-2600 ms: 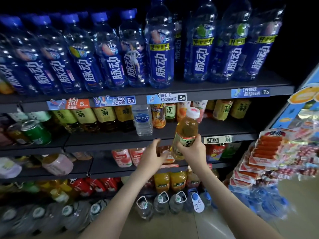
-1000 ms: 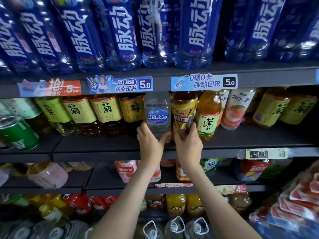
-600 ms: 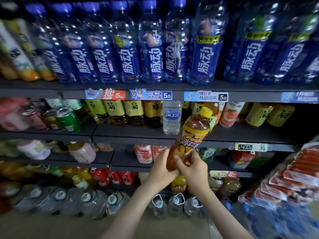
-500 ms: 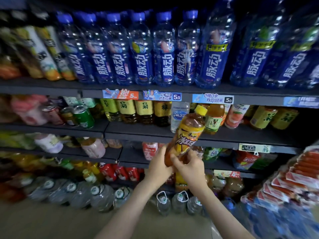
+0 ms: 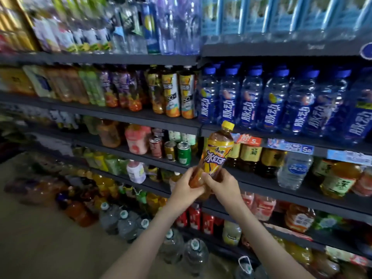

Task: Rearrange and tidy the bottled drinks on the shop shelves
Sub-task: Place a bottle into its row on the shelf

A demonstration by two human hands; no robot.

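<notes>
a shop aisle seen from head height, with dark metal shelves (image 5: 120, 114) running in tiers from left to right, packed with bottled drinks. in front of them, resting on no shelf, an amber iced tea bottle (image 5: 216, 156) with a yellow cap and a yellow-orange label is held upright, leaning slightly right. the left hand (image 5: 186, 188) curls its fingers round the bottle's base. the right hand (image 5: 223, 183) wraps the lower body just beside it – the two hands touch. behind the cap stands a row of blue-capped bottles (image 5: 251, 101). price tags (image 5: 289, 147) line the shelf edge below them, above a clear water bottle (image 5: 293, 170). a green can (image 5: 184, 153) sits left of the held bottle. large water jugs (image 5: 193, 256) stand on the tan floor (image 5: 40, 248). the far left is blurred.
</notes>
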